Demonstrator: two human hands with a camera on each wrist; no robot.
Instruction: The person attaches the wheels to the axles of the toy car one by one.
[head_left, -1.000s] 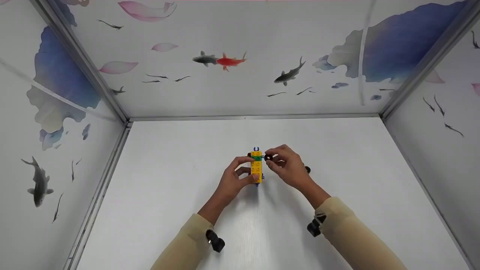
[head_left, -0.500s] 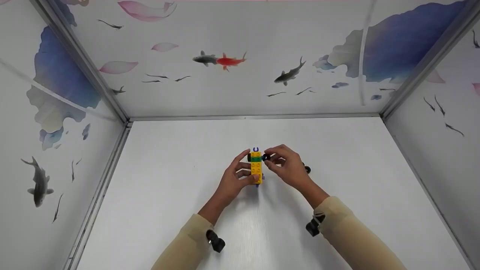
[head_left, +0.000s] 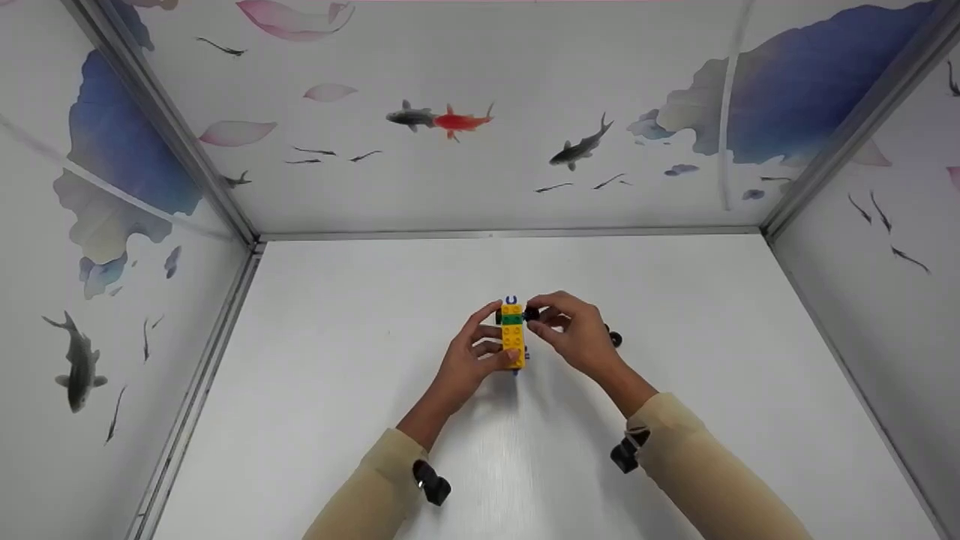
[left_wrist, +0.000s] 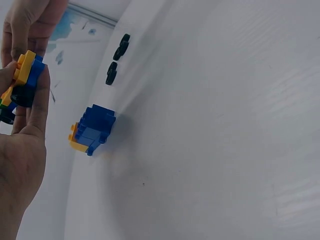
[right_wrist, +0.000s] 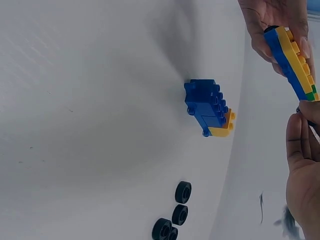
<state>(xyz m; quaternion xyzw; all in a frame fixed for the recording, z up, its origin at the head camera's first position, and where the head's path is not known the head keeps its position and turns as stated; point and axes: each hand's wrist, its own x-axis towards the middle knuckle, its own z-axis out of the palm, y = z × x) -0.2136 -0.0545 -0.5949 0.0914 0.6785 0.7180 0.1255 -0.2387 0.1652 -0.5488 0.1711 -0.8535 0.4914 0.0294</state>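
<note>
A white worktop (head_left: 337, 420) fills the floor of a booth whose walls (head_left: 525, 150) carry painted fish and blue leaves. Above the middle of the worktop, roughly midway between its left and right edges, the left hand (head_left: 471, 358) grips a long yellow plastic brick bar with a green band and a blue underside (head_left: 513, 336), thumb at its near end and fingers curled along its left flank. The right hand (head_left: 574, 335) pinches a small black plastic wheel (head_left: 532, 314) between thumb and forefinger, right against the bar's right side by the green band (whether the wheel is seated there cannot be told).

Lying on the worktop beneath the hands, as the wrist views show, is a stubby blue brick block with a yellow plate on one end (right_wrist: 206, 106), apart from both hands. Farther toward the right edge sits a cluster of loose black wheels (right_wrist: 179, 214), close together and well apart from the blue block.
</note>
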